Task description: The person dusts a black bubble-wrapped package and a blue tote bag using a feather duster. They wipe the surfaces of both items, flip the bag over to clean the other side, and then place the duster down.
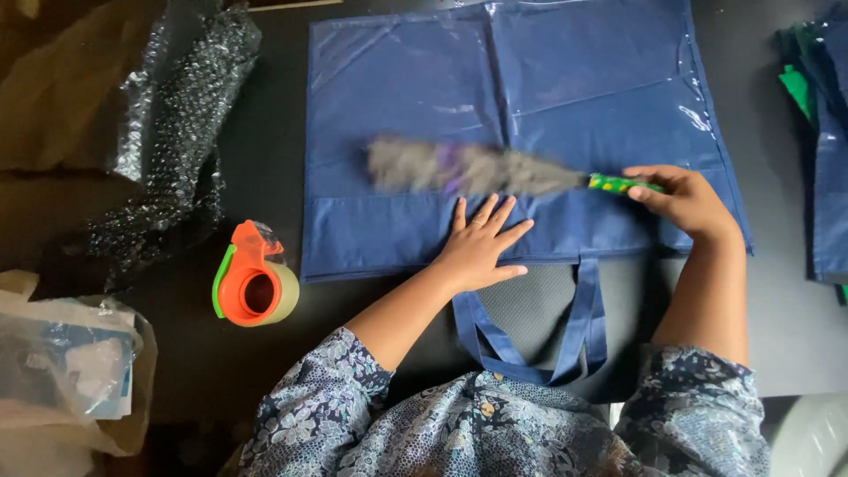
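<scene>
Head view, left hand [478,247] flat on blue bag [424,115], right hand [685,199] gripping duster [495,172] above it.

You wear one garment, a loose top [495,433] in blue-grey fabric printed all over with small pale flowers and leaves. A small round button sits at its centre front. Your sleeves [322,389] end near the elbow; forearms, wrists and fingers carry nothing.

Dark table [265,159] shows bare in a strip between the flat blue bag [530,106] and crumpled bubble wrap [177,106] at left. An orange tape dispenser [254,278] sits near the bag's lower left corner; more folded bags [826,150] crowd the right edge.
</scene>
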